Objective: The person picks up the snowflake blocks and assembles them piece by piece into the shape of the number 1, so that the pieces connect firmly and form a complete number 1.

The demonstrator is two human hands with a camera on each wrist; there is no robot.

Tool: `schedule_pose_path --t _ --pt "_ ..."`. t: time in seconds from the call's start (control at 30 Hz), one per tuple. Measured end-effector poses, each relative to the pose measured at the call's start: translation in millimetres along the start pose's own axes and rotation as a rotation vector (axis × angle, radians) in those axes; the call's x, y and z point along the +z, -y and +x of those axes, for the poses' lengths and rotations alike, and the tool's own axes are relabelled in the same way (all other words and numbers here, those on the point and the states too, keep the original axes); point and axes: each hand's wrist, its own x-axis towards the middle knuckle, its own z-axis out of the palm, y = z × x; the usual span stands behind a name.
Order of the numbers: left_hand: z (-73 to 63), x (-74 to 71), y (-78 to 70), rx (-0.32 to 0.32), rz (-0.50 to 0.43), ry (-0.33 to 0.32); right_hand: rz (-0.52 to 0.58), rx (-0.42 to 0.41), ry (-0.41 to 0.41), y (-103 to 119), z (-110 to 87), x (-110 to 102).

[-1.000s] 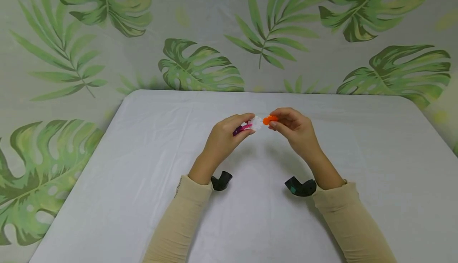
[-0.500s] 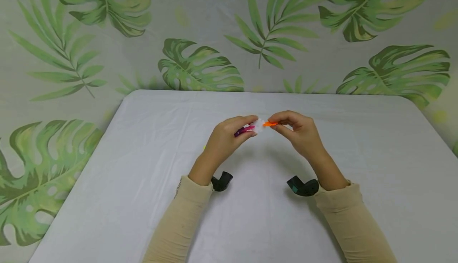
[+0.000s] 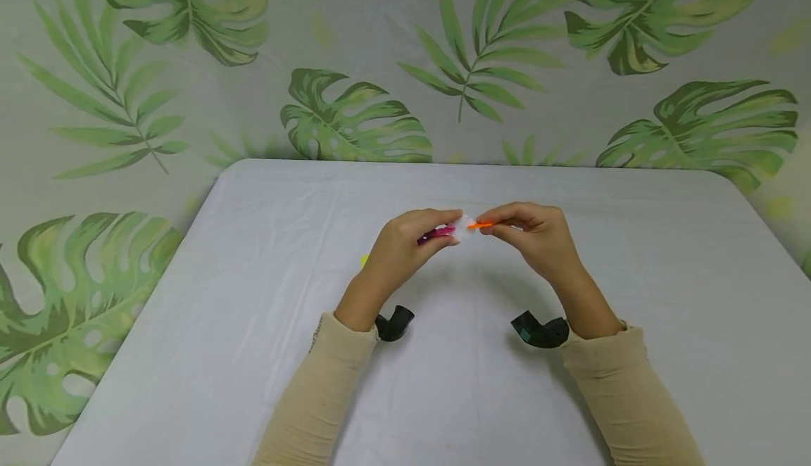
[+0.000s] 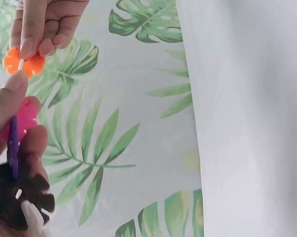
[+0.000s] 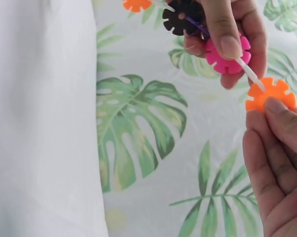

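Note:
My left hand (image 3: 412,241) grips a chain of interlocking snowflake discs over the table. A pink disc (image 5: 228,55), a purple disc (image 4: 13,148) seen edge-on and a black disc (image 4: 21,195) are in the chain. A white disc (image 3: 464,227) sticks out past the left fingertips. My right hand (image 3: 532,237) pinches an orange disc (image 5: 271,96) between thumb and fingers. In the right wrist view the orange disc meets the white disc's edge, at an angle to it; how deep the slots sit is hard to tell.
Farther along the chain, another orange disc (image 5: 137,4) shows at the right wrist view's top edge. A yellow piece (image 3: 365,260) peeks out beside the left wrist. Black wrist cameras (image 3: 540,330) hang under both wrists. The white-covered table (image 3: 222,311) meets a leaf-print backdrop (image 3: 355,114).
Between the fingers, the orange disc has turned edge-on and come against the white disc. Both hands have shifted slightly right and nearer. The yellow piece has come into view.

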Motion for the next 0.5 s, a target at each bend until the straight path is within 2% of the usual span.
schedule_pose_path --t 0.23,0.5 --pt "0.2 -0.5 -1.7 -0.015 -0.019 0.004 0.012 0.012 0.008 -0.8 -0.4 1.3" --pt "-0.5 0.5 -1.3 -0.071 -0.053 0.023 -0.114 -0.026 -0.03 -1.7 0.8 2.6"
